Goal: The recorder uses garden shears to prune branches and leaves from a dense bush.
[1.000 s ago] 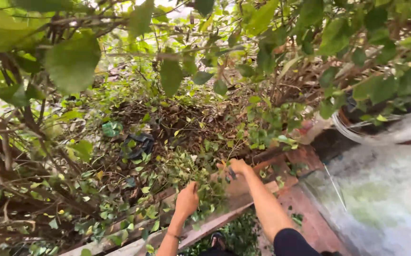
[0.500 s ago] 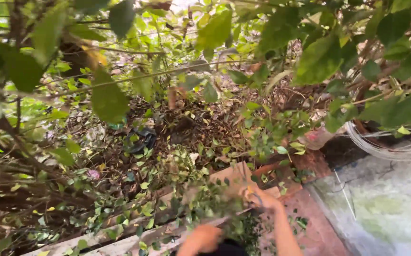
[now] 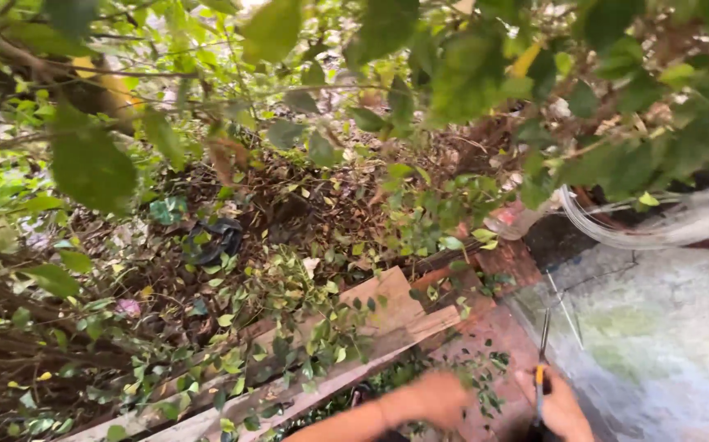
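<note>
Shears low right of frame, blades up, gripped in right hand, fingers wrapped on handles. Left hand blurred, fingers: can't tell. Risk: nicked hand, w/ blades near; snagging twigs.

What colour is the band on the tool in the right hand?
Yellow-orange, on the dark thin tool held by the right hand; head view.

Your left hand and right hand sit low over the brick ledge — open room there and right over the mossy concrete. Ahead, wooden planks under leafy cuttings block. Above — overhanging branches crowd the reach.
</note>
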